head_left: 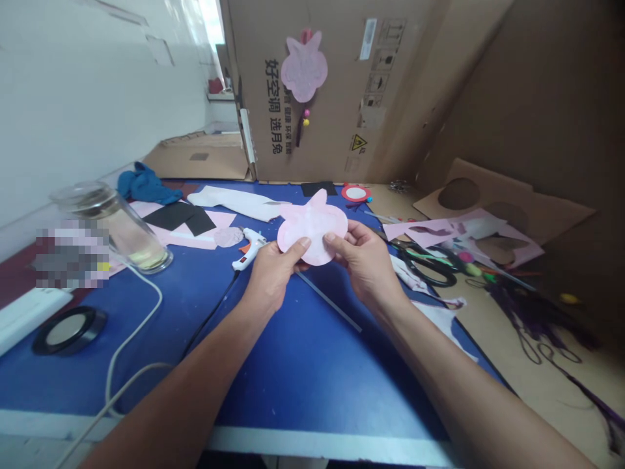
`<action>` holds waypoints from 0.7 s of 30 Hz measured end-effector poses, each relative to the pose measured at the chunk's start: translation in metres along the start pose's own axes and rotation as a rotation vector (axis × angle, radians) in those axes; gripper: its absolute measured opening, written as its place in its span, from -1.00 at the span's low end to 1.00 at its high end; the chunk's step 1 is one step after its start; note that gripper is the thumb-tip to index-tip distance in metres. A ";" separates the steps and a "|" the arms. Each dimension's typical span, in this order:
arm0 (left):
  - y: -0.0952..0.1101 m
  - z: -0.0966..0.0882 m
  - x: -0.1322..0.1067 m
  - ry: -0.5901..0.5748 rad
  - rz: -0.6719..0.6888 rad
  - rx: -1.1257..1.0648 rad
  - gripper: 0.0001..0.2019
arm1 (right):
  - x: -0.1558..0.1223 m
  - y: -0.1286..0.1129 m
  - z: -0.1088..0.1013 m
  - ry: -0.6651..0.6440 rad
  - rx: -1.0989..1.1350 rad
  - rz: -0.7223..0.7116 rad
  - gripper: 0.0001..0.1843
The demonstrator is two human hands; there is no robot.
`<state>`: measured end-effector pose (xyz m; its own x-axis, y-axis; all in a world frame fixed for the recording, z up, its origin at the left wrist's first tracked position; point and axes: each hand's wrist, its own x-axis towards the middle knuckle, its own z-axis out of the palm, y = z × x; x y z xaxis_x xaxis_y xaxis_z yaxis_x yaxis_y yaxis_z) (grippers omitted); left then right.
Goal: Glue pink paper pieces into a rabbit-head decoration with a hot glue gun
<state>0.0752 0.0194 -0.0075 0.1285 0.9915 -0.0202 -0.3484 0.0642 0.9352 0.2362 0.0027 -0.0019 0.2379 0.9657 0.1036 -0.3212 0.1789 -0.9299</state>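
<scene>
Both of my hands grip a pink paper cutout (315, 225), scalloped with two pointed ears on top, above the middle of the blue table. My left hand (273, 270) pinches its lower left edge, thumb on the front face. On the right side, my right hand (368, 260) holds it the same way, thumb in front and fingers behind. A white hot glue gun (250, 249) lies just left of my left hand. Beneath the cutout, a clear glue stick (332, 303) rests on the table. A similar pink shape (305, 68) hangs on the cardboard behind.
At left stand a glass jar of liquid (131, 228), a roll of black tape (69, 329), a white power strip (34, 316) and loose cables. A blue cloth (146, 184) lies behind. Scissors (430, 264), paper scraps (469, 231) and dark tassels (532, 306) crowd the right.
</scene>
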 end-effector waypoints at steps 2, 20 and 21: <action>0.000 0.000 0.000 0.008 -0.001 -0.007 -0.46 | 0.000 0.000 0.001 -0.016 0.008 0.009 -0.42; -0.001 -0.002 0.000 -0.031 -0.037 0.005 -0.46 | 0.000 0.002 -0.001 0.048 0.001 -0.018 -0.48; -0.001 -0.001 0.000 -0.027 -0.031 0.021 -0.47 | 0.000 0.002 -0.001 0.043 0.002 -0.015 -0.47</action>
<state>0.0744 0.0192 -0.0093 0.1645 0.9856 -0.0402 -0.3245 0.0926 0.9413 0.2362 0.0032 -0.0039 0.2817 0.9540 0.1025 -0.3190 0.1939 -0.9277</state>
